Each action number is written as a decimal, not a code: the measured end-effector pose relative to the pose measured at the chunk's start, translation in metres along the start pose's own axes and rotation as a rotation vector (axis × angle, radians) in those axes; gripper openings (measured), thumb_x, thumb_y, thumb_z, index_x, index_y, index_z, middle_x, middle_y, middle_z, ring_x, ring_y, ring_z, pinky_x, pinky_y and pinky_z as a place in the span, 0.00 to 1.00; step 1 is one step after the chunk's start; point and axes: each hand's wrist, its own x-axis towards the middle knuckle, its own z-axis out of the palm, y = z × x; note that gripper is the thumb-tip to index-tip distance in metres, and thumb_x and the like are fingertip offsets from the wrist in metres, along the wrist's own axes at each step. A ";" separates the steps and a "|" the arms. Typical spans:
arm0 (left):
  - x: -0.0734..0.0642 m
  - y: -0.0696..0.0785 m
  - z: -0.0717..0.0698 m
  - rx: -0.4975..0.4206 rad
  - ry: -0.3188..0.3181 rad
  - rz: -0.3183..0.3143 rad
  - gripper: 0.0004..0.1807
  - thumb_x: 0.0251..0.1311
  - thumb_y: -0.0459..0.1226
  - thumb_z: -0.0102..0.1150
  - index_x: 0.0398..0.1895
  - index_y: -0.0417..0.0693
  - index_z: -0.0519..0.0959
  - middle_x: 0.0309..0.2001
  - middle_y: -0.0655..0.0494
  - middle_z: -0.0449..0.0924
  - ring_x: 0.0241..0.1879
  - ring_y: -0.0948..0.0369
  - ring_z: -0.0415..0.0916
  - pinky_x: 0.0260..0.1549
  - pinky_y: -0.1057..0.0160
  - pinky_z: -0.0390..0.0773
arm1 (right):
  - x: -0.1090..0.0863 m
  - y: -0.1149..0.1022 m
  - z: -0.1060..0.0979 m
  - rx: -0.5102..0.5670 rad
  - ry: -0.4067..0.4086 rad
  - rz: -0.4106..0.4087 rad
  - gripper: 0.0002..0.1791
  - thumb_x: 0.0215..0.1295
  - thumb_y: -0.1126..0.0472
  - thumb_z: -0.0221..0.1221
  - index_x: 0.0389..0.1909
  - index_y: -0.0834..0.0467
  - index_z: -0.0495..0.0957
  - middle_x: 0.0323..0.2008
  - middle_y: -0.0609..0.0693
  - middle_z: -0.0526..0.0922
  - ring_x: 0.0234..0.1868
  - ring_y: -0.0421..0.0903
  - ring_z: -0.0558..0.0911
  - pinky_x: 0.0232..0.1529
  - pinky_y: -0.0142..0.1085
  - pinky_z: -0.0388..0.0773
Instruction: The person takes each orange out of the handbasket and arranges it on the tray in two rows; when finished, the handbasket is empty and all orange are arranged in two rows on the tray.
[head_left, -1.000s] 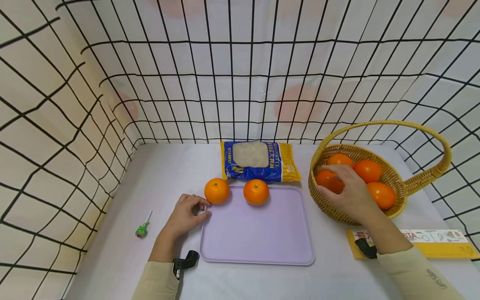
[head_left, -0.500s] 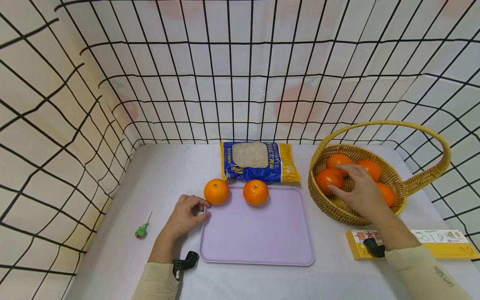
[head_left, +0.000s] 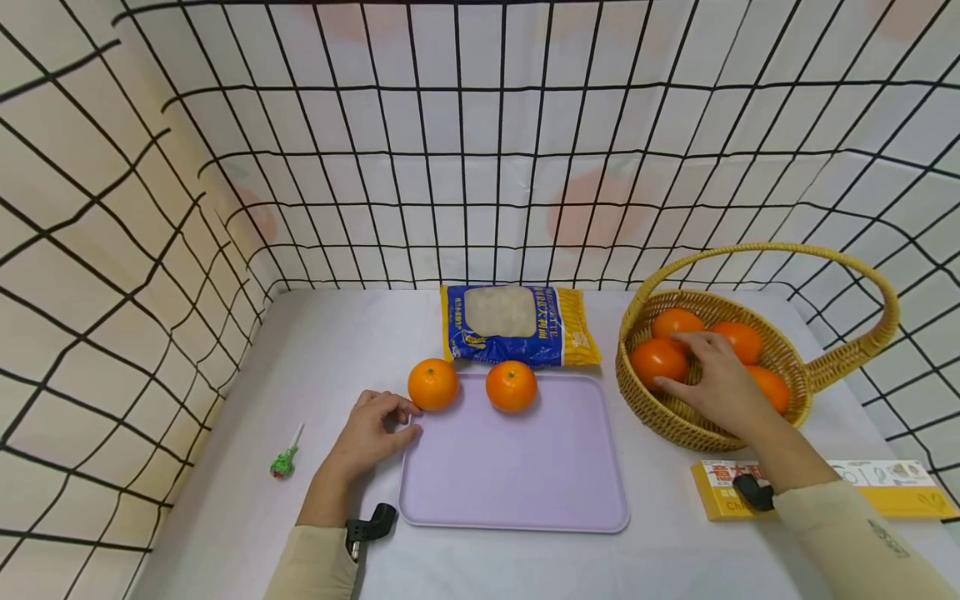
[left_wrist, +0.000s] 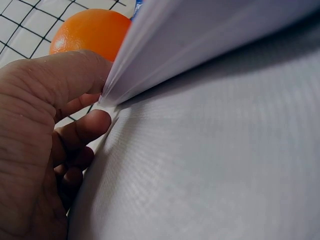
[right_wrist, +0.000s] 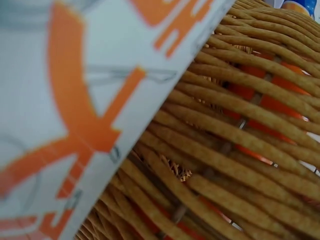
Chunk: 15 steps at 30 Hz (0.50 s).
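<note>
My left hand (head_left: 375, 429) rests at the left edge of a lilac tray (head_left: 517, 467), fingertips right at its rim. In the left wrist view a digit meets the rim of the tray (left_wrist: 145, 65), the other fingers loosely bent beside it. One orange (head_left: 432, 385) sits at the tray's back left corner; another orange (head_left: 512, 386) lies along the back edge. My right hand (head_left: 716, 379) reaches into a wicker basket (head_left: 667, 425), thumb and fingers spread beside a glossy orange-red round fruit (head_left: 658, 363). The right wrist view shows mainly woven wicker, and that hand is hidden there.
Several similar fruits share the basket, whose tall handle (head_left: 772, 246) arches over. A blue and yellow pasta bag (head_left: 501, 325) lies behind the tray. A yellow-white box (head_left: 885, 492) lies under my right forearm. A lollipop (head_left: 283, 460) is at left. Black wire grid (head_left: 480, 175) surrounds the table.
My right hand has shifted rightward off the left fruit in the basket, uncovering it and partly covering the fruits at right. The left hand and tray have stayed put.
</note>
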 end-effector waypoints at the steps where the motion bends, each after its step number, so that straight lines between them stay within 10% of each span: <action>1: 0.000 0.000 0.000 0.000 0.001 0.000 0.11 0.54 0.39 0.75 0.38 0.58 0.83 0.33 0.63 0.76 0.48 0.59 0.64 0.49 0.56 0.67 | 0.001 0.000 0.000 -0.002 -0.005 -0.002 0.50 0.62 0.34 0.66 0.76 0.58 0.60 0.69 0.70 0.59 0.68 0.71 0.64 0.62 0.74 0.62; 15: 0.000 -0.001 0.000 -0.002 0.010 0.004 0.10 0.55 0.40 0.74 0.38 0.59 0.83 0.33 0.64 0.76 0.48 0.60 0.64 0.49 0.57 0.67 | 0.004 0.000 0.001 -0.023 -0.044 -0.007 0.52 0.61 0.33 0.65 0.75 0.60 0.60 0.70 0.70 0.58 0.69 0.72 0.64 0.62 0.74 0.64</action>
